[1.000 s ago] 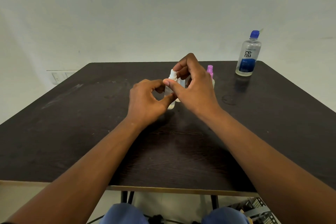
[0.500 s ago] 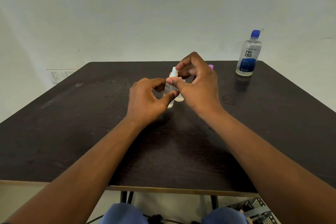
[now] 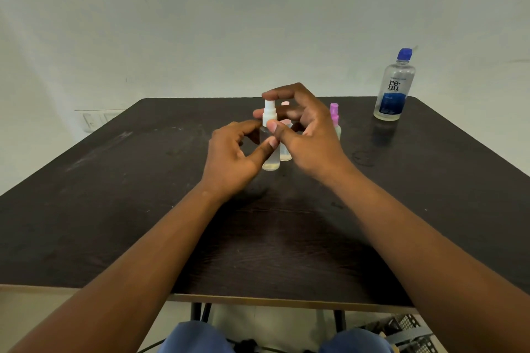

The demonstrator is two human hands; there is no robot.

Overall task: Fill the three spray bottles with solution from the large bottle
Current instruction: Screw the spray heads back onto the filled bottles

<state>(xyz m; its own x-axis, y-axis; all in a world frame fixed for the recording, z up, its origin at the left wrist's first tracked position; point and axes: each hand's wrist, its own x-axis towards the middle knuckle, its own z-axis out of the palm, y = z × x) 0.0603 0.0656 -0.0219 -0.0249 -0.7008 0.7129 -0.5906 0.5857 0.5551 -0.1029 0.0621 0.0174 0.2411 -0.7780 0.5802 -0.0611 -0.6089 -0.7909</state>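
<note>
Dark surface against a pale wall, with both hands at a white-capped spray bottle.
The left hand grips the upright bottle's clear body while the right hand pinches its white pump head. A pink-capped spray bottle stands just behind; a purple-capped spray bottle stands to the right. The large bottle, blue cap on, stands well apart at the far right corner.

On the dark table, the left hand holds the body of a clear spray bottle, and the right hand pinches its white cap. Behind stand a peach-capped bottle and a pink-capped one. The large bottle stands far right.
</note>
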